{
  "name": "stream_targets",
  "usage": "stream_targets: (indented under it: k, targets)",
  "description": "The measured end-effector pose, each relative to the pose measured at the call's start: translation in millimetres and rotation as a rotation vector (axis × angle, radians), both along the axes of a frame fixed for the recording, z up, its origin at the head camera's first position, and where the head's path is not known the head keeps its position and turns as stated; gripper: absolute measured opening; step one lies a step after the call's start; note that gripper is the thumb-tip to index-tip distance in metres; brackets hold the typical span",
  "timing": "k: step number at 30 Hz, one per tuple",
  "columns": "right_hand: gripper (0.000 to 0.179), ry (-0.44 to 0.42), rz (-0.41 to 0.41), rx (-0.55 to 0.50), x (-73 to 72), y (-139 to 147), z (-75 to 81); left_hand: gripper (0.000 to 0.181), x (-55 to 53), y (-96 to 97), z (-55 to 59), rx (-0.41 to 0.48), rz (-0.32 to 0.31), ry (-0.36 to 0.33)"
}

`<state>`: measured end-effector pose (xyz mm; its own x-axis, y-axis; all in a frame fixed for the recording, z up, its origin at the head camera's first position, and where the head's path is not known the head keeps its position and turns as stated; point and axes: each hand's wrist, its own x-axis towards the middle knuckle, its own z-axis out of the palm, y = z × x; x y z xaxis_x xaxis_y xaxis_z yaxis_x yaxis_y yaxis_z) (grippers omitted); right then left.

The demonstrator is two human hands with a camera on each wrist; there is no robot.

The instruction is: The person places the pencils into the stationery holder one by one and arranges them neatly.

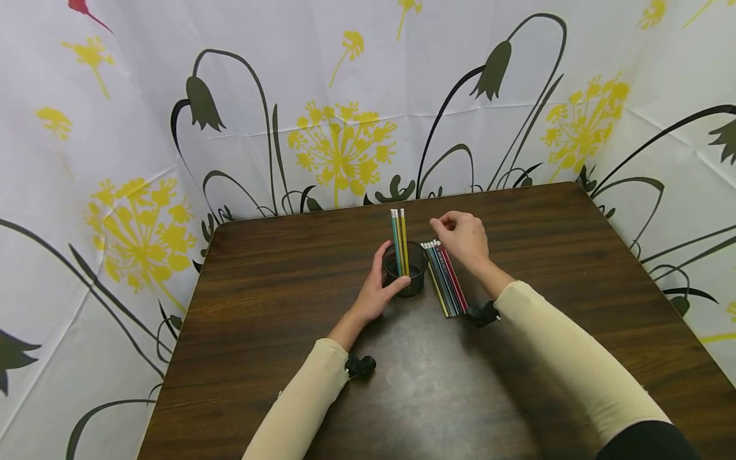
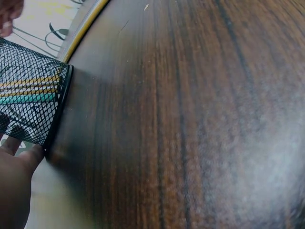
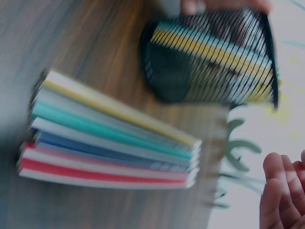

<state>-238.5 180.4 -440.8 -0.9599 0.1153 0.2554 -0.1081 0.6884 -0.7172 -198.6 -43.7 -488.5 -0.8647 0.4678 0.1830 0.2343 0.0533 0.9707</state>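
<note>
A black mesh pencil cup (image 1: pixel 415 281) stands upright on the table with a few pencils (image 1: pixel 404 246), yellow and teal, upright inside it. My left hand (image 1: pixel 376 291) holds the cup from its left side, thumb across the front and fingers round the back. In the left wrist view the fingertips touch the mesh cup (image 2: pixel 33 114) near its base. To the right of the cup lies a row of several pencils (image 1: pixel 445 281), yellow, teal, blue and red, side by side. Above their far ends hovers my right hand (image 1: pixel 464 239), fingers loosely bent and holding nothing.
The dark wooden table (image 1: pixel 276 306) reaches back to a white curtain (image 1: pixel 253 160) printed with yellow and green flowers. The pencil row lies close beside the cup. Small black cameras (image 1: pixel 361 366) are worn on both wrists.
</note>
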Motion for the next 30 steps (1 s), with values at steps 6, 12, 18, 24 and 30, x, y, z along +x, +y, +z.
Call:
stream_targets:
  k: [6, 12, 18, 24, 30]
  targets:
    - [0.027, -0.255, -0.02, 0.085, 0.0, 27.3, -22.4, 0.08, 1.1, -0.4, 0.0, -0.023, 0.01, -0.006]
    - [0.023, -0.499, 0.091, 0.074, 3.5, 43.9, -38.2, 0.079, 1.4, -1.5, 1.8, -0.038, 0.001, 0.004]
    - [0.024, -0.594, 0.144, 0.047, 3.4, 48.2, -44.1, 0.079, 2.1, -1.2, 3.0, -0.042, 0.012, 0.009]
    - [0.021, -0.588, 0.152, 0.105, 3.2, 47.3, -44.1, 0.08, 0.2, -1.1, 1.3, -0.035, 0.005, 0.017]
    - [0.018, -0.615, 0.163, 0.17, 3.0, 45.1, -41.7, 0.081, -9.1, 0.2, -22.0, -0.019, 0.022, 0.038]
